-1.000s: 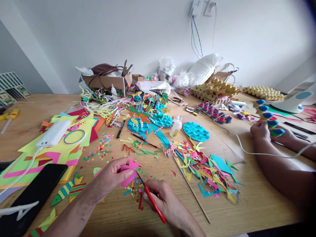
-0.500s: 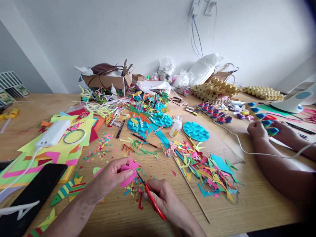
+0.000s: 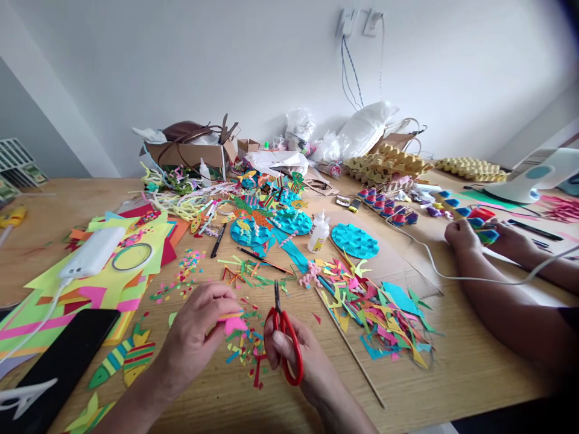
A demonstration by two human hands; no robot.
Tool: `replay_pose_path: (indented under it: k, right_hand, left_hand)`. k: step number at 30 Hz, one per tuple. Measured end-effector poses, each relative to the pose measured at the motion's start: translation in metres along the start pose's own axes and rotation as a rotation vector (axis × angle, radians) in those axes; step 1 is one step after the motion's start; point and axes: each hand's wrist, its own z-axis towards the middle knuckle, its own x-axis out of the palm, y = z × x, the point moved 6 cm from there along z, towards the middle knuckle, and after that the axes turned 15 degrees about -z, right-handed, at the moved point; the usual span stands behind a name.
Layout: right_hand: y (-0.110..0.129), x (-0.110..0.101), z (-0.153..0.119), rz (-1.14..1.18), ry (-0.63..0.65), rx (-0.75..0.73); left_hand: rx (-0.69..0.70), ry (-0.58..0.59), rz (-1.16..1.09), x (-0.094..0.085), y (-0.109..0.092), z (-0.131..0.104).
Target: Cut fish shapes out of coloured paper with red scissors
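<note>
My left hand (image 3: 199,337) pinches a pink paper cutout (image 3: 234,324), with an orange edge of paper showing along its top; most of it is hidden behind my fingers. In my right hand (image 3: 294,355) are red-handled scissors (image 3: 289,346), blades together and pointing away from me, apart from the paper. Small coloured paper snips (image 3: 248,352) are scattered on the table between and below both hands. Left of my left forearm lie striped paper fish (image 3: 139,361) in yellow, red, green and blue.
Paper scraps (image 3: 389,319) and a thin wooden stick (image 3: 350,346) lie to the right. Glue bottles (image 3: 319,232) stand near blue egg-carton pieces (image 3: 355,240). At left are coloured sheets (image 3: 104,289) and a black phone (image 3: 67,361). Another person's hands (image 3: 465,236) hold painted carton at right.
The scissors have come away from the pink paper and turned upright, their blades now closed. My left hand has tilted the cutout, so it shows edge-on.
</note>
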Motion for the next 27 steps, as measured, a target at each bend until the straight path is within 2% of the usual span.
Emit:
replay_pose_path:
  k: [2, 5, 10, 15, 18, 20, 21, 23, 25, 27]
  right_hand:
    - [0.002, 0.005, 0.004, 0.121, -0.032, 0.005]
    - [0.008, 0.015, 0.009, 0.244, -0.039, 0.008]
    - [0.014, 0.03, 0.015, 0.277, -0.051, 0.067]
    - [0.015, 0.036, 0.019, 0.254, -0.088, 0.083]
    - [0.016, 0.034, 0.019, 0.215, -0.119, 0.078]
    - [0.017, 0.032, 0.019, 0.182, -0.146, 0.076]
    - [0.017, 0.031, 0.019, 0.164, -0.157, 0.077]
    - [0.017, 0.029, 0.019, 0.117, -0.171, 0.076]
    - [0.018, 0.029, 0.021, 0.053, -0.183, 0.063]
    - [0.018, 0.029, 0.022, -0.025, -0.191, 0.043]
  left_hand:
    - [0.225, -0.051, 0.144, -0.003, -0.015, -0.004]
    - [0.362, -0.096, 0.289, -0.003, -0.023, -0.01]
    - [0.385, -0.103, 0.39, 0.001, -0.022, -0.02]
    - [0.362, -0.096, 0.351, 0.004, -0.02, -0.024]
    - [0.339, -0.127, 0.298, 0.0, -0.015, -0.027]
    - [0.232, -0.201, 0.212, -0.01, -0.006, -0.03]
    - [0.124, -0.245, 0.135, -0.016, 0.002, -0.032]
    - [-0.186, -0.301, -0.112, -0.023, 0.024, -0.036]
    - [-0.496, -0.282, -0.425, -0.019, 0.04, -0.041]
    - [-0.677, -0.225, -0.66, -0.008, 0.043, -0.042]
